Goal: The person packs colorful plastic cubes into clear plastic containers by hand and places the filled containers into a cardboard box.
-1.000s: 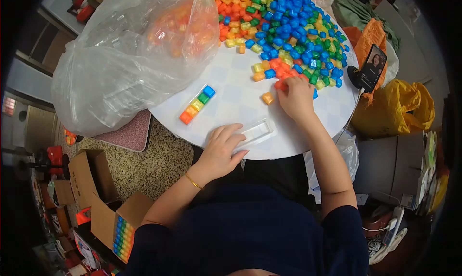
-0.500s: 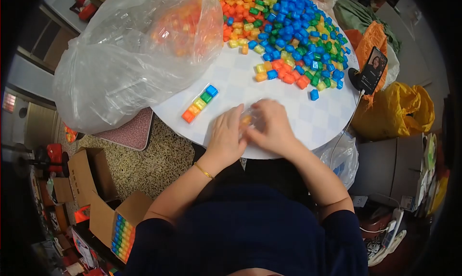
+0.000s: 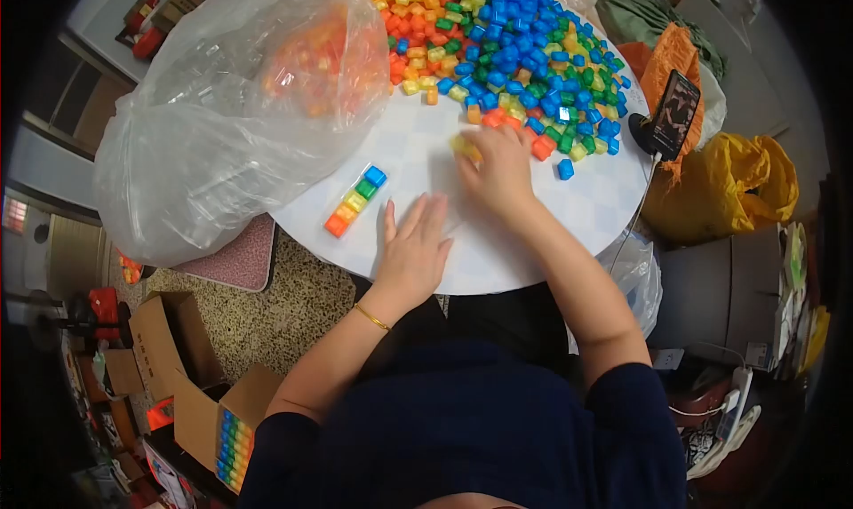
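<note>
My right hand [image 3: 499, 170] reaches over the white table, its fingers closed on a translucent yellow cube [image 3: 465, 148] at the near edge of the pile of coloured cubes [image 3: 524, 56]. My left hand [image 3: 412, 250] rests near the table's front edge with the fingers spread and nothing gripped. Left of it lies a clear strip pack [image 3: 355, 202] holding a row of blue, green, yellow, orange and red cubes. Any clear plastic piece beside my left fingers is too faint to make out.
A large clear plastic bag [image 3: 235, 145] with orange-red contents covers the table's left side. A phone [image 3: 673, 114] on a stand, with a cable, is at the right edge. Below left, a cardboard box [image 3: 197, 420] holds rows of coloured strips. A yellow bag [image 3: 724, 185] stands at right.
My hands were together around a small clear plastic item with something orange in it. They have parted: the right moved forward to the cubes, and the left opened on the table.
</note>
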### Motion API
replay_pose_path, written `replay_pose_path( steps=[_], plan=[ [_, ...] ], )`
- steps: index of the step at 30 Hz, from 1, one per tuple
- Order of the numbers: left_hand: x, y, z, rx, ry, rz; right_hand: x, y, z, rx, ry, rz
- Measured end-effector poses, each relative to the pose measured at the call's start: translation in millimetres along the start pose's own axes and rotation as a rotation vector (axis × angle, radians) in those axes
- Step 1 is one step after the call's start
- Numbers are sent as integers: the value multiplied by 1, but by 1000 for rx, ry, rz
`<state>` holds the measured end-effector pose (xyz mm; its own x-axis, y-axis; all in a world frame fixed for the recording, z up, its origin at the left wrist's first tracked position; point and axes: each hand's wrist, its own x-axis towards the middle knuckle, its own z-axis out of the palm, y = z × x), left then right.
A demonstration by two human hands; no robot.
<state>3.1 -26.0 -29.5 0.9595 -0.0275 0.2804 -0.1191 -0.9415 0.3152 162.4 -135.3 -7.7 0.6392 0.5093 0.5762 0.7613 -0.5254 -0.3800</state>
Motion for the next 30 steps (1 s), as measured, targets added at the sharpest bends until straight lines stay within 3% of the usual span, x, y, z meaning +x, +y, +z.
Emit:
replay_pose_path(
  steps=[5,6,7,8,9,12,16,18,20,21,23,25,30],
  plan=[
    [1,6,-4,-89,22,-35,-66,-15,-32,128,-172,-179],
    [2,9,-7,-89,55,-32,-61,2,-32,192,-79,-172],
    [0,10,-10,-88,53,-31,-44,15,-46,292,-107,91],
    [-4,9,-14,-124,125,-44,-35,60,-35,269,155,93],
    [-7,9,-17,-158,198,-55,-16,83,-46,54,166,176],
    [-14,2,-13,-119,73,-49,-1,124,-43,-263,-92,195],
    [-13,1,-15,-44,132,-40,2,116,-46,-271,-131,286],
    [-10,-2,-19,-108,127,-46,-5,96,-57,-91,57,337],
    [-6,-6,-18,-135,154,-39,-27,60,-58,263,15,364],
    [-4,-7,-17,-163,185,-23,-41,42,-53,282,-73,397],
    [1,-3,-21,-138,187,-24,-60,36,-47,218,-192,350],
    [6,2,-25,-114,192,-33,-64,22,-49,-36,-5,149],
    [10,2,-29,-110,203,59,-67,19,-38,106,13,55]
  ],
)
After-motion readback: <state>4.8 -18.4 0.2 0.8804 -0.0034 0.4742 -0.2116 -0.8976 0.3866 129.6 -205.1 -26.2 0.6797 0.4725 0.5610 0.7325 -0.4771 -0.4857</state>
